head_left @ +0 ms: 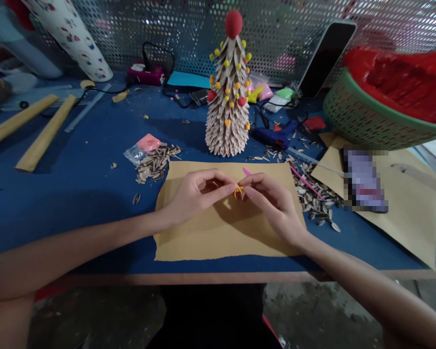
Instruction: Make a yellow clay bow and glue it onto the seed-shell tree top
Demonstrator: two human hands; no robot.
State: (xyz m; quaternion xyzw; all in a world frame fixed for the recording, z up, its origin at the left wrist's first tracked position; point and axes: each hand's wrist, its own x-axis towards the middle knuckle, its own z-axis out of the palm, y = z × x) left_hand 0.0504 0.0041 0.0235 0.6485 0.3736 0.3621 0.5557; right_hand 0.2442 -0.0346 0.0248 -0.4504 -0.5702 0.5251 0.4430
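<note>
Both hands meet over a brown paper sheet (218,232) on the blue table. My left hand (196,194) pinches a small orange clay piece (239,190) with its fingertips. My right hand (272,201) pinches the same piece from the other side and also holds a thin pink tool (247,171) that sticks up behind its fingers. Just beyond the paper stands a cone tree made of sunflower seed shells (228,97), dotted with yellow and red clay bits and topped by a red ball.
Piles of seed shells (156,162) lie left and right (314,194) of the paper. A blue glue gun (276,135), a green basket (370,116), a phone (327,55), wooden strips (43,135) and another brown sheet (407,203) surround the spot.
</note>
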